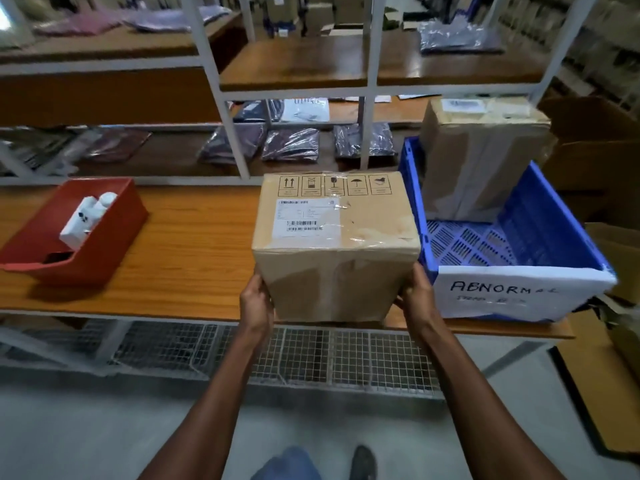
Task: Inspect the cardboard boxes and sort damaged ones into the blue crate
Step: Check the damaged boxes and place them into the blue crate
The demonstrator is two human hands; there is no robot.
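Cardboard box (334, 244) at the surface's (180, 244) near edge beside the blue crate (540, 216), my left hand (256, 301) and right hand (415, 292) flank it, fingers hidden; I'd turn it slowly, checking each face.

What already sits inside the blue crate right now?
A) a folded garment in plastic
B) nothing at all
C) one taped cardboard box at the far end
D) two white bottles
C: a taped cardboard box stands at the far end of the blue crate, while the box in hand is held outside it, to its left, between the left hand and right hand.
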